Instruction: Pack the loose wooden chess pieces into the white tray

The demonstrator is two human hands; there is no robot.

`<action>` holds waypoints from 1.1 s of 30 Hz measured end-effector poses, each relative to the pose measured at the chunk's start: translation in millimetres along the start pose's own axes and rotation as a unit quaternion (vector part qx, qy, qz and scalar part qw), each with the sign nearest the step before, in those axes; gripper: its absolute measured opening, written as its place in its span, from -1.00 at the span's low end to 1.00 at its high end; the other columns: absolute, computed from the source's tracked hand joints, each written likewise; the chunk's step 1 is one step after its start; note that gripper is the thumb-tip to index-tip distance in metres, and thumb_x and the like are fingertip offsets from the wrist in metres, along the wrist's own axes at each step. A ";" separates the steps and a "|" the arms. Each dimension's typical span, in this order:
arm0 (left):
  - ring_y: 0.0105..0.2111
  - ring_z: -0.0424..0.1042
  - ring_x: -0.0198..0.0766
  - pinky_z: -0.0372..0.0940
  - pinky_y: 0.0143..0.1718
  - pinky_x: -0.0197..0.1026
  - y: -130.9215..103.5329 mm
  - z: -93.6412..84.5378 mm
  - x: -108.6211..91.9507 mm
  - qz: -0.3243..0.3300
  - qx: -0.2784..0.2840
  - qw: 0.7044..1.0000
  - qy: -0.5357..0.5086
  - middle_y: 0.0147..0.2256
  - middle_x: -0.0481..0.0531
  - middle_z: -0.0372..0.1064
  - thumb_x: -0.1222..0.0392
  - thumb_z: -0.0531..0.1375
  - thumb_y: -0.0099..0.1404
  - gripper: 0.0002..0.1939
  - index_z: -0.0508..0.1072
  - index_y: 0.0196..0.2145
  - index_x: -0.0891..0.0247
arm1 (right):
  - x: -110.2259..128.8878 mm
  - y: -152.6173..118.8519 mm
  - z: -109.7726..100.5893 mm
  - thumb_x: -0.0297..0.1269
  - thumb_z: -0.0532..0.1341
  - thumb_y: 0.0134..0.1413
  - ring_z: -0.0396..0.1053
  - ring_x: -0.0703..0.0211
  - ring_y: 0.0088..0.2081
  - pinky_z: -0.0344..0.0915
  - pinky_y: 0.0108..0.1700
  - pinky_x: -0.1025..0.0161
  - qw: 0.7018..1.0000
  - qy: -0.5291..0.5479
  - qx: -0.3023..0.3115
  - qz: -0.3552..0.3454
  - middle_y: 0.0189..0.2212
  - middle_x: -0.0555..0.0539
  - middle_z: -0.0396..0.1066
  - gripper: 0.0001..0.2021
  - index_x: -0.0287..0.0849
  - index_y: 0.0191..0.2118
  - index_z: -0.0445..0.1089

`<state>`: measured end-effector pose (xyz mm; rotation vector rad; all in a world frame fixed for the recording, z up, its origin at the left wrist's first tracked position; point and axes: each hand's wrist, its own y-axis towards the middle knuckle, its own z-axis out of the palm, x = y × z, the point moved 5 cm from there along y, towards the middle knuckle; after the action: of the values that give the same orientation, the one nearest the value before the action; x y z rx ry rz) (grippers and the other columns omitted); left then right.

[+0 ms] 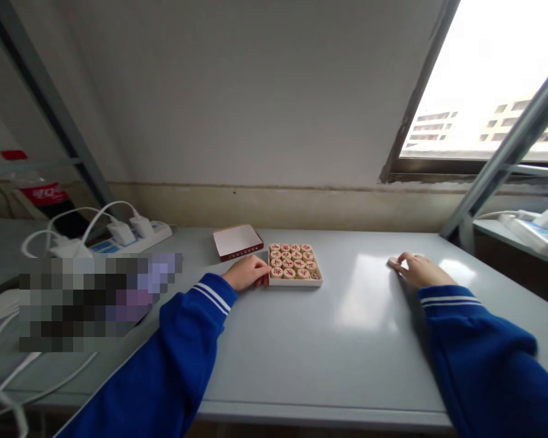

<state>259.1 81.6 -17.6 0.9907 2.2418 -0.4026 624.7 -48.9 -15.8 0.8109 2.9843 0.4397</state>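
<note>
In the head view a shallow white box (pixel 296 283) holds rows of round wooden Chinese chess pieces (pixel 288 264) with red characters. Its front right corner lacks a top piece, and a lower one shows there. My left hand (pixel 247 273) grips the box's left side near the front corner, fingers closed. Far to the right, my right hand (pixel 421 270) pinches a wooden Chinese chess piece (pixel 394 263) at the tabletop; its face cannot be made out. The box lid (pixel 238 243), dark red outside and white inside, lies upturned behind my left hand.
The grey desk (pixel 329 365) meets a wall at the back. On the left are a power strip (pixel 132 240) with white cables, a cola bottle (pixel 45 194) and a blurred-out item (pixel 100 298). Metal bars slope at both sides; another power strip (pixel 545 234) sits right.
</note>
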 end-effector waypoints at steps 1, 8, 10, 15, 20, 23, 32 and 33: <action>-0.64 0.21 -0.37 0.08 -0.51 -0.29 0.3 0.1 0.4 0.000 0.000 1.000 -0.001 -0.71 -0.06 0.24 0.01 -0.03 0.15 -0.58 0.43 -0.64 0.31 | 1.0 1.9 4.4 -0.14 0.07 0.03 0.32 0.06 -0.40 0.20 -0.32 0.16 1.000 0.011 0.009 -0.015 -0.56 -0.12 0.31 -0.79 -0.14 -0.47 0.32; -0.65 0.21 -0.38 0.08 -0.52 -0.30 0.9 1.1 2.5 0.008 0.005 1.000 -0.002 -0.70 -0.06 0.25 0.03 -0.03 0.15 -0.58 0.44 -0.63 0.32 | 56.4 -5.5 -2.7 -0.23 0.11 -0.01 0.31 0.17 -0.45 0.23 -0.30 0.22 0.986 0.121 0.054 -0.105 -0.51 -0.08 0.34 -0.87 -0.12 -0.36 0.36; -0.64 0.20 -0.38 0.08 -0.52 -0.31 0.7 1.0 2.1 0.009 0.004 1.000 -0.003 -0.70 -0.05 0.26 0.03 -0.03 0.15 -0.58 0.44 -0.64 0.32 | 80.8 -16.0 -10.2 -0.19 0.09 0.02 0.28 0.23 -0.48 0.25 -0.35 0.25 0.968 0.181 0.070 -0.160 -0.48 -0.04 0.34 -0.82 -0.12 -0.31 0.37; -0.64 0.22 -0.38 0.09 -0.52 -0.31 0.4 0.5 0.7 0.013 0.004 1.000 -0.004 -0.70 -0.05 0.26 0.01 -0.03 0.15 -0.58 0.43 -0.64 0.32 | 141.2 -49.1 -35.6 -0.05 0.08 0.04 0.25 0.23 -0.39 0.29 -0.30 0.24 0.899 0.307 0.045 -0.309 -0.34 -0.08 0.31 -0.68 -0.11 -0.18 0.39; -0.64 0.22 -0.38 0.09 -0.51 -0.30 -0.7 -0.3 -2.1 0.017 0.010 1.000 -0.004 -0.70 -0.04 0.27 0.00 -0.03 0.15 -0.57 0.42 -0.65 0.32 | 166.4 -61.8 -37.1 -0.18 0.11 0.06 0.29 0.17 -0.23 0.28 -0.16 0.19 0.897 0.300 0.018 -0.324 -0.28 -0.11 0.28 -0.75 -0.10 -0.16 0.39; -0.65 0.20 -0.38 0.07 -0.53 -0.31 -0.9 0.0 -3.2 0.015 0.012 1.000 -0.003 -0.71 -0.05 0.25 0.01 -0.03 0.15 -0.58 0.41 -0.65 0.32 | 169.3 -63.8 -33.2 -0.20 0.13 0.06 0.30 0.15 -0.20 0.26 -0.12 0.18 0.900 0.287 0.018 -0.328 -0.27 -0.09 0.28 -0.77 -0.06 -0.16 0.39; -0.64 0.21 -0.38 0.10 -0.52 -0.31 -0.6 1.2 -2.2 0.014 0.012 1.000 -0.011 -0.70 -0.04 0.27 0.01 -0.03 0.15 -0.58 0.40 -0.65 0.32 | 170.9 -69.7 -34.3 -0.20 0.17 0.04 0.29 0.11 -0.19 0.12 -0.17 0.14 0.930 0.215 0.020 -0.297 -0.22 -0.04 0.38 -0.78 -0.04 -0.15 0.32; -0.65 0.21 -0.38 0.10 -0.52 -0.31 -0.5 1.3 -2.0 0.015 0.012 1.000 -0.012 -0.70 -0.04 0.27 0.01 -0.03 0.15 -0.58 0.40 -0.65 0.32 | 171.3 -70.2 -35.4 -0.18 0.16 0.04 0.28 0.12 -0.19 0.11 -0.18 0.15 0.930 0.215 0.015 -0.297 -0.23 -0.03 0.39 -0.80 -0.04 -0.18 0.32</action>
<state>260.3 79.5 -17.2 1.0246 2.2033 -0.4277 438.7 -30.8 8.5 -0.2540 3.4005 0.5939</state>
